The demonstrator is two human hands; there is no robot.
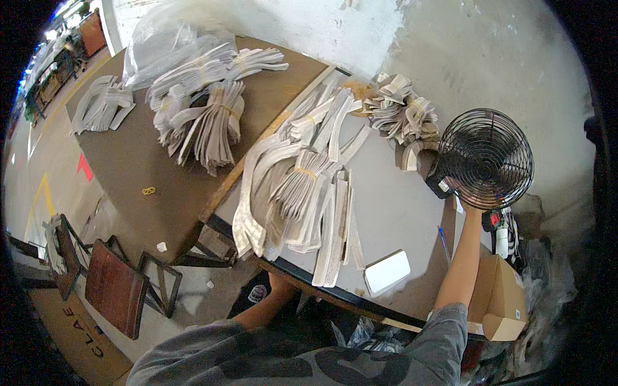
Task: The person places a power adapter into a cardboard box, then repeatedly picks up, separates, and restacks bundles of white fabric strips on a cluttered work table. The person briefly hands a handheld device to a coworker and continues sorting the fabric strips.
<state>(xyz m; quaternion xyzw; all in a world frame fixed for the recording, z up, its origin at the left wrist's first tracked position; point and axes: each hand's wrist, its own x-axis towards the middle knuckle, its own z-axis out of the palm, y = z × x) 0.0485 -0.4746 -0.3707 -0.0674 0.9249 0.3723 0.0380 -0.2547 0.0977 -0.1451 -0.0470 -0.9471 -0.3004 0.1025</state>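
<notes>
My right hand [472, 211] reaches to the lower rim of a black wire-cage fan [487, 157] at the right. The cage and its shadow hide the fingers, so their grip does not show. Down by the table's front edge is my left hand [280, 284], its fingers hidden from sight. Between my arms, on the grey tabletop [393, 212], lies a heap of long pale strips [257, 186]. A yellow rubber band ties one fanned bundle of strips [300, 184] in that heap. A white flat rectangular object [387, 272] rests near the front edge.
More banded strips [215, 125] and a clear plastic bag [174, 48] lie on the brown table [116, 174] at left, with loose rubber bands [149, 191]. Beyond the heap are curled strips [402, 112]. A blue pen [444, 243], cardboard box [499, 299] and wooden stool [116, 288] surround me.
</notes>
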